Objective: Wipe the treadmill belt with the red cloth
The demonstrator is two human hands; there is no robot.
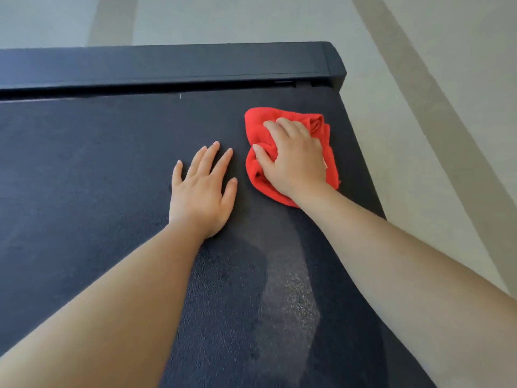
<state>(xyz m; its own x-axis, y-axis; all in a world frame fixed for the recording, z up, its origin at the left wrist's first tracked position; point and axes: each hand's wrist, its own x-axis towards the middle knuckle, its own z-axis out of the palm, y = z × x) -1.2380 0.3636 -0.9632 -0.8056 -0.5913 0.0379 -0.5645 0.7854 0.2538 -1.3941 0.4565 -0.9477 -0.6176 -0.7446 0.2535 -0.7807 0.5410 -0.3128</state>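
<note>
The red cloth (256,121) lies bunched on the far right part of the treadmill belt (84,163), near its right edge. It looks soft, light and limp, so it is best gathered into a wad under the palm, as it is now. The right hand (293,158) presses down on it, fingers curled into the folds. The left hand (202,191) rests flat and spread on the belt just beside it, grasping nothing. A paler streak (288,275) runs nearer from the cloth. Beyond lies the black side rail (167,65) and pale floor (419,79). No brand or writing can be read.
</note>
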